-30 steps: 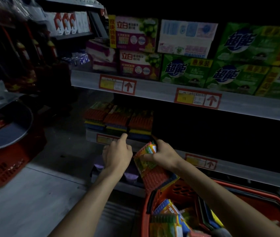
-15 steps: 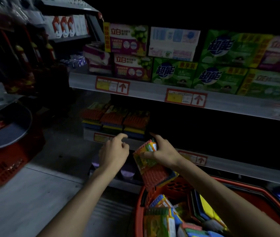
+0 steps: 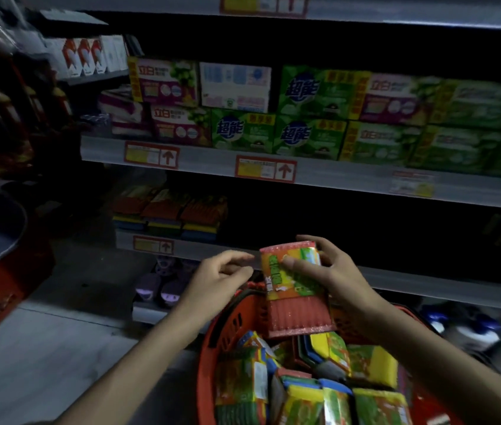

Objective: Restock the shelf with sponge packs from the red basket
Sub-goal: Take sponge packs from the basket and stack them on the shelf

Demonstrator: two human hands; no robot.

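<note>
Change: pack [image 3: 296, 289] was tilted and low at the shelf [image 3: 426, 282] lip a second ago. It's now turned upright, label toward the camera, and lifted over the far end of the basket [image 3: 209, 348]. Left hand [image 3: 218, 277] has come off the shelf lip and moved in just left of the pack. It looks apart from it.

Fingers: right hand [image 3: 335, 271] grasps the pack, thumb across the label and fingers over the top and right edge. Left fingers are loosely curled and empty.

Meaning: pack is squared up but not yet shelved. Likely slot is the dark gap right of the stacks [image 3: 169, 213]. The basket is still full of packs, so it's early in the job.

Materials:
- Pack: flat rectangular slab in glossy film, with a yellow/green print over a ribbed red scourer face.
- Stacks: same ribbed red tops, with yellow and blue foam layers below.
- Basket: red moulded plastic with slotted walls.
- Shelf: grey sheet-metal lip with red-framed tags [image 3: 153, 245].
</note>
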